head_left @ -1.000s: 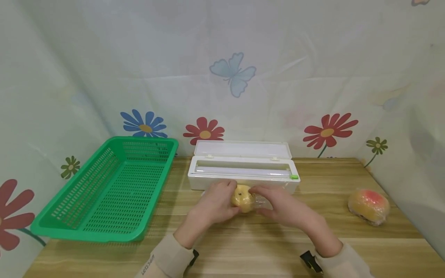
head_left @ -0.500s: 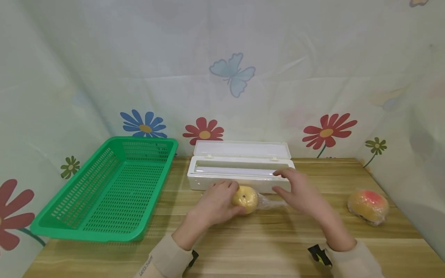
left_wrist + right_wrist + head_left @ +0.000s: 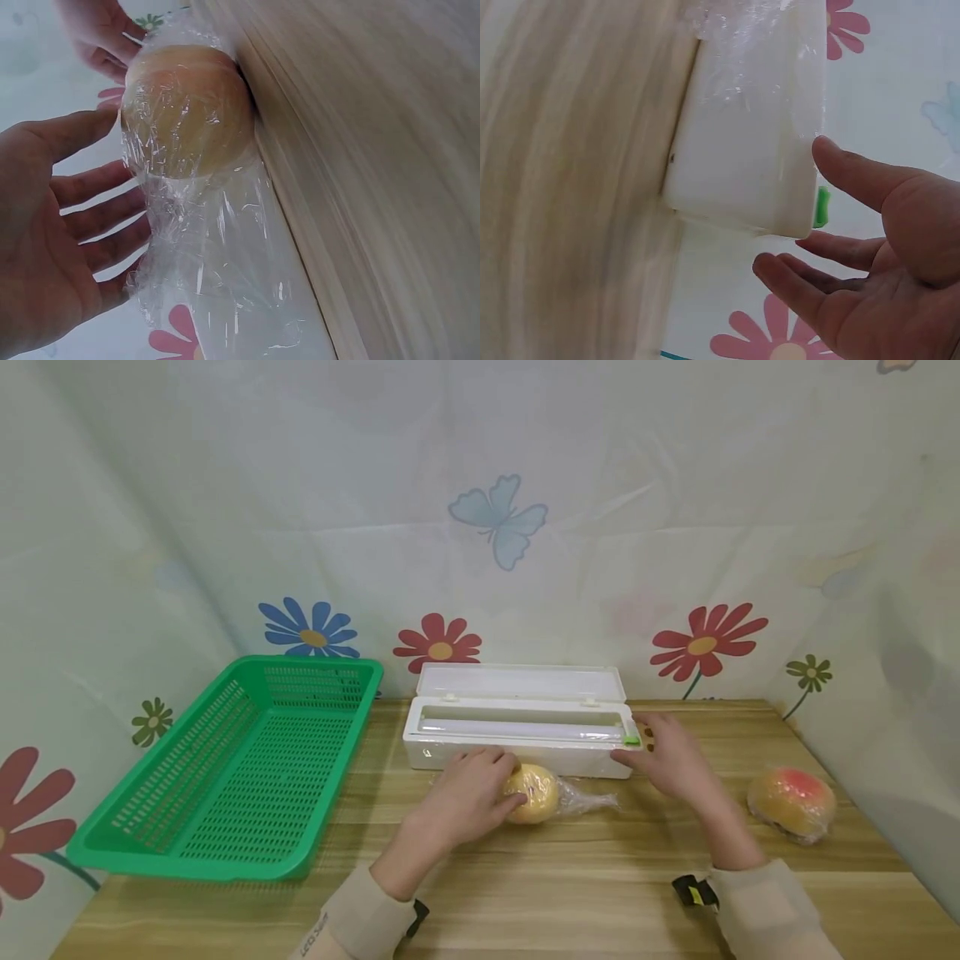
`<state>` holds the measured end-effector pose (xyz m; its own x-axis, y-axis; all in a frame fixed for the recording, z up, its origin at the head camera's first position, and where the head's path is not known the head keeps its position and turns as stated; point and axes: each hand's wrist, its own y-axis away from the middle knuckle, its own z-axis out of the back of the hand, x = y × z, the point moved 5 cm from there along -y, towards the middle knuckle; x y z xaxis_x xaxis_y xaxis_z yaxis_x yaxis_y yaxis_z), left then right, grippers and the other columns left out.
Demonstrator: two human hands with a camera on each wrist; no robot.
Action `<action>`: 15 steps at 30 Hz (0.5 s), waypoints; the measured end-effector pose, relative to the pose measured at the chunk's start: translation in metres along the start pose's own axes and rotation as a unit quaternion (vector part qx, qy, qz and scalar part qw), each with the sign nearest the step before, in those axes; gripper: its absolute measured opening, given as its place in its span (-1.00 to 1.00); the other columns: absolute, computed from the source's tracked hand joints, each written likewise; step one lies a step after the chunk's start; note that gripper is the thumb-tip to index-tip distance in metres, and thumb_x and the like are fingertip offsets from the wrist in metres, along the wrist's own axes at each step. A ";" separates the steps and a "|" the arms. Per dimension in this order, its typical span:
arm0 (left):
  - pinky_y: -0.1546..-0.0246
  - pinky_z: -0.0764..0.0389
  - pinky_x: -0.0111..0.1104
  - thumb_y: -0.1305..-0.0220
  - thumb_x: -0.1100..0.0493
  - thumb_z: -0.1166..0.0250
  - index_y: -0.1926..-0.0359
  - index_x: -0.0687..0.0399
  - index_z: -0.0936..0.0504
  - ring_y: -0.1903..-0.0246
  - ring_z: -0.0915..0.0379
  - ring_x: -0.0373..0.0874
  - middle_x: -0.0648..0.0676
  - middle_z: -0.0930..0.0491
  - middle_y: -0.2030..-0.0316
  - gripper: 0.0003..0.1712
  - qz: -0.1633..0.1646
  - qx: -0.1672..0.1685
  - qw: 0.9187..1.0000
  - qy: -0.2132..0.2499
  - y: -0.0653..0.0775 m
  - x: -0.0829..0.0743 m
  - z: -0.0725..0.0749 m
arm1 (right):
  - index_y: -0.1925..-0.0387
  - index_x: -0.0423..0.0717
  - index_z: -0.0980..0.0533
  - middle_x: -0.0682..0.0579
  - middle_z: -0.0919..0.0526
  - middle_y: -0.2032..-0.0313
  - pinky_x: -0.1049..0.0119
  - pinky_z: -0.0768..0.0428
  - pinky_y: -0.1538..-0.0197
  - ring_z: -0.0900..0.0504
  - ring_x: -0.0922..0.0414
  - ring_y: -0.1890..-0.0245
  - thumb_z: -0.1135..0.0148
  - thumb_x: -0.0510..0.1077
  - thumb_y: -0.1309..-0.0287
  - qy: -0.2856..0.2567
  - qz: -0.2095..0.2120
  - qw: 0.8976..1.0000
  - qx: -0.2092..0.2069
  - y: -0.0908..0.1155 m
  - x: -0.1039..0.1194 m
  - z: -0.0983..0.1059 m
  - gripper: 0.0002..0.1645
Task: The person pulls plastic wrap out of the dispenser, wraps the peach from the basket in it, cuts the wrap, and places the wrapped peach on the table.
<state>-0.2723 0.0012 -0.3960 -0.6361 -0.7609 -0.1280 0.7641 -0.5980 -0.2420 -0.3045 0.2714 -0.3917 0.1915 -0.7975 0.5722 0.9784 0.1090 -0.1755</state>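
Observation:
A round yellow fruit [image 3: 538, 793] in clear cling film lies on the table, a twisted film tail [image 3: 588, 800] pointing right. My left hand [image 3: 468, 797] holds its left side, thumb in front and fingers over the top. In the left wrist view the crinkled film [image 3: 225, 247] spreads loosely from the fruit [image 3: 191, 112]. Behind stands a white cling film dispenser [image 3: 517, 756], its lid [image 3: 521, 681] raised and the roll [image 3: 517, 728] visible. At its right end, by the green slider [image 3: 632, 740], is my right hand [image 3: 671, 760], thumb and fingers spread around the corner [image 3: 795, 225].
A green plastic basket [image 3: 352, 768] stands on the left of the wooden table [image 3: 570, 893]. Another film-wrapped fruit, yellow with a red patch [image 3: 793, 803], sits near the right edge. A flowered cloth [image 3: 360, 468] hangs behind and at both sides.
My right hand has let go of the film tail and moved right and back to the dispenser's end. The fruit has turned and shifted slightly right under my left hand.

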 end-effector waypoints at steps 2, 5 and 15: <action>-0.17 -0.50 -0.12 -0.38 -0.16 -0.36 -0.10 0.06 -0.64 -0.08 -0.55 -0.08 0.00 -0.65 0.01 -0.53 -0.001 -0.001 1.000 -0.001 -0.001 -0.001 0.000 | -0.30 -0.56 -0.33 -0.54 -0.42 -0.19 -0.19 -0.63 -0.01 -0.56 -0.41 -0.08 -0.46 -0.07 -0.26 -0.012 0.008 1.000 0.001 -0.001 -0.002 -0.003 -0.18; -0.14 -0.51 -0.13 -0.37 -0.14 -0.38 -0.09 0.06 -0.64 -0.06 -0.56 -0.09 0.00 -0.65 0.03 -0.54 0.000 -0.002 1.000 -0.003 -0.001 -0.002 0.000 | -0.24 -0.55 -0.39 -0.49 -0.51 -0.12 -0.12 -0.67 0.04 -0.61 -0.36 -0.03 -0.47 -0.12 -0.24 -0.017 0.018 1.000 -0.005 -0.001 -0.005 -0.004 -0.25; 0.05 -0.57 -0.15 -0.39 -0.14 -0.36 -0.10 0.03 -0.65 0.11 -0.55 -0.09 -0.01 -0.59 0.11 -0.56 -0.020 -0.005 1.000 -0.014 -0.012 -0.015 0.010 | -0.15 -0.53 -0.48 -0.45 -0.58 -0.07 -0.05 -0.71 0.11 -0.65 -0.34 0.00 -0.51 -0.16 -0.19 -0.023 0.012 1.000 -0.012 -0.004 -0.008 -0.004 -0.34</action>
<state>-0.2709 0.0169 -0.3812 -0.6629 -0.7432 -0.0908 0.7367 -0.6257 -0.2565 -0.3102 0.2750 -0.3991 0.2183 -0.7672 0.6031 0.9716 0.1130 -0.2080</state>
